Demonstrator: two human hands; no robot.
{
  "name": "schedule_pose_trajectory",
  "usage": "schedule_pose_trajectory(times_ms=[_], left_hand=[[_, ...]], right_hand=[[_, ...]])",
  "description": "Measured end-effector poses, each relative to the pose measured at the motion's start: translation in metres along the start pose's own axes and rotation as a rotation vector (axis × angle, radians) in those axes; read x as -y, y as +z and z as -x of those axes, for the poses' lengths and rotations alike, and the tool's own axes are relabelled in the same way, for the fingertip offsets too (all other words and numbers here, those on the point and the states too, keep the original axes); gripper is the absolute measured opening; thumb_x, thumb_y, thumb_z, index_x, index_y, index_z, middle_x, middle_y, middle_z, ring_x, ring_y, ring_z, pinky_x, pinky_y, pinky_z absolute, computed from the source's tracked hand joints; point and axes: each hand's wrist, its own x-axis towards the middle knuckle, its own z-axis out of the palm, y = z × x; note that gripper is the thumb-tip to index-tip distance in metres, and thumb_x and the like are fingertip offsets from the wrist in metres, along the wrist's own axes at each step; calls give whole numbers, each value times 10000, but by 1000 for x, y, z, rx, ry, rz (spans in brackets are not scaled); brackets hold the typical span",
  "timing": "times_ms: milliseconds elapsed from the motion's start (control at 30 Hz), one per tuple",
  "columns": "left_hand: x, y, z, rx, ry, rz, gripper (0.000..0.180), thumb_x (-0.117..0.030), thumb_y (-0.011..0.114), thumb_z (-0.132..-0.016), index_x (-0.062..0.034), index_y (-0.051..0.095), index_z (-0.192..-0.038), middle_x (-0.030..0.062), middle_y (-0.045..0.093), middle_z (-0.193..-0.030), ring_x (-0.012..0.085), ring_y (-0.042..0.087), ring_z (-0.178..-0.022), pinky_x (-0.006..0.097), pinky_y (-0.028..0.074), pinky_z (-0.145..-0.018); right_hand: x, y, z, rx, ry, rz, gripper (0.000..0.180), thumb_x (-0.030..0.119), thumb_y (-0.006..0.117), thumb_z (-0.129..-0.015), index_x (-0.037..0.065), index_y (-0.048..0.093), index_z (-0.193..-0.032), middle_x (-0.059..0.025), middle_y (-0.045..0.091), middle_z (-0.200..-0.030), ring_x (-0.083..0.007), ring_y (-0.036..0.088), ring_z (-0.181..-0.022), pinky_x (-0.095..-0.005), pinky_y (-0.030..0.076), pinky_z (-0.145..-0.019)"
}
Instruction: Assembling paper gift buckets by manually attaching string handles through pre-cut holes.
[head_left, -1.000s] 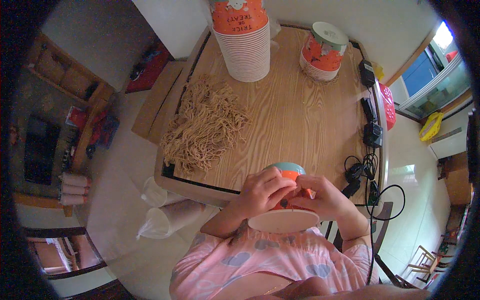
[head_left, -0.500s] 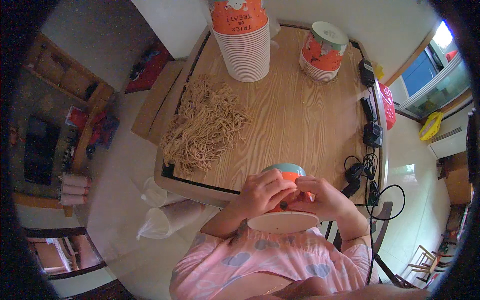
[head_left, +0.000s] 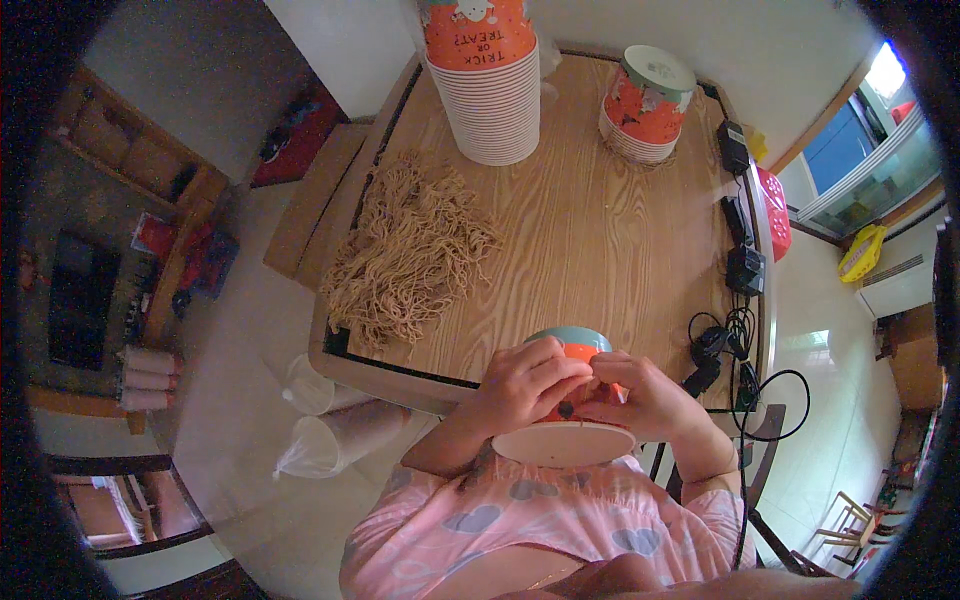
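A paper bucket (head_left: 582, 351) printed in orange, with a teal band at its far end, lies on its side between my hands at the table's near edge. Its round white end (head_left: 563, 446) faces my body. My left hand (head_left: 535, 380) is closed over the bucket's left side, thumb and forefinger pinched together. My right hand (head_left: 642, 397) is closed on the other side, its fingertips meeting the left ones above the orange wall. Whatever is pinched there is too small and covered to make out.
Tan cords (head_left: 410, 255) lie in a loose heap on the table's left. A tall stack of paper buckets (head_left: 490, 110) stands behind it, a shorter stack (head_left: 648, 105) at back right. Black adapters and cables (head_left: 740, 330) line the right edge. Bagged cups (head_left: 345, 435) lie below the left edge.
The bucket's white end has shifted very slightly left. Both hands keep the same pinched pose at the same place.
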Motion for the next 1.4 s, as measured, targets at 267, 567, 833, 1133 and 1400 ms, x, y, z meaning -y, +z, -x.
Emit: schedule_pose_trajectory(times_ms=[267, 567, 833, 1133, 1400], left_hand=[[0, 0, -1, -6, 12, -18, 138, -115, 673, -744, -116, 620, -871, 33, 485, -702, 194, 558, -626, 317, 458, -504], [4, -1, -2, -11, -54, 7, 137, -99, 688, -732, -109, 630, -856, 41, 496, -685, 207, 546, -576, 320, 457, -490], [6, -10, -9, -60, -60, -48, 176, -94, 717, -705, -107, 637, -862, 41, 521, -679, 194, 547, -547, 315, 446, -460], [5, -8, -9, -126, -17, -25, 176, -93, 747, -674, -109, 657, -824, 15, 528, -634, 164, 508, -511, 290, 411, -453], [0, -8, -10, -42, -351, 9, 147, -65, 697, -735, -85, 628, -863, 50, 514, -645, 195, 547, -532, 326, 433, -460]], right_hand=[[3, 1, 1, -10, 55, -17, 218, 181, 679, -767, 44, 641, -932, -85, 555, -732, -217, 543, -649, -323, 432, -587], [4, 2, 2, -51, 162, -102, 145, 124, 655, -776, 27, 628, -881, -85, 590, -787, -206, 570, -704, -307, 457, -634], [2, 2, 0, -134, 268, -161, 117, 93, 652, -773, 23, 608, -856, -49, 611, -782, -131, 566, -729, -284, 465, -643], [-11, -2, -2, -398, 212, -7, 122, 93, 680, -760, 29, 596, -819, -42, 580, -720, -135, 539, -674, -287, 438, -630], [-38, -8, 2, -706, 67, 412, 143, 48, 686, -701, 67, 553, -750, -30, 546, -676, -174, 528, -638, -318, 398, -722]])
